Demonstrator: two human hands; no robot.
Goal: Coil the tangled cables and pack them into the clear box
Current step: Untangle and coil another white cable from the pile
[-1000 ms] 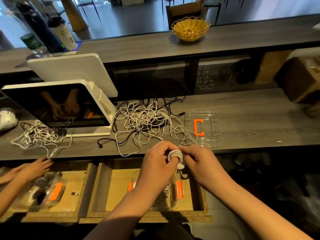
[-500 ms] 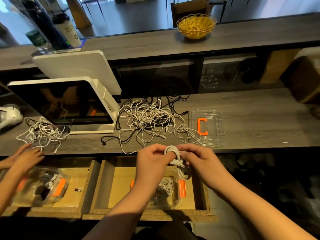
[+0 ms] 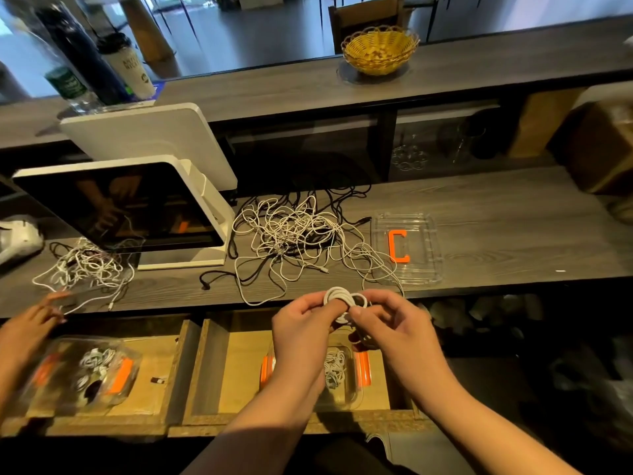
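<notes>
A: Left hand (image 3: pixel 301 329) – what's it got?
B: Fingers curled round a small white cable coil (image 3: pixel 344 299), thumb on top. Right hand (image 3: pixel 394 323) pinches the same coil from the 3 o'clock side, fingertips bent in on the loops.
A: Where's that vs the worktop (image 3: pixel 496 214)?
B: Coil is held up at the near edge, just over the open drawer (image 3: pixel 239 358). One strand runs from it toward 12 o'clock into the tangled cables (image 3: pixel 291 231), a white + black heap mid-worktop.
A: Clear box?
B: Clear box (image 3: pixel 344 371) sits in the drawer, right under both hands, orange clips on its sides, white cable already inside. Its lid (image 3: pixel 407 248), w/ an orange C, lies flat on the worktop at 3 o'clock of the heap, some white loops reaching its near-left corner.
A: Anything else?
B: White monitor (image 3: pixel 126 210) at 9 o'clock of the heap. Smaller white tangle (image 3: pixel 85 269) in front of it, another person's hand (image 3: pixel 30 320) at its near edge. That side has a 2nd box (image 3: pixel 82 368) w/ cables in the next drawer. Yellow basket (image 3: pixel 380 49) on the upper shelf at 12.
</notes>
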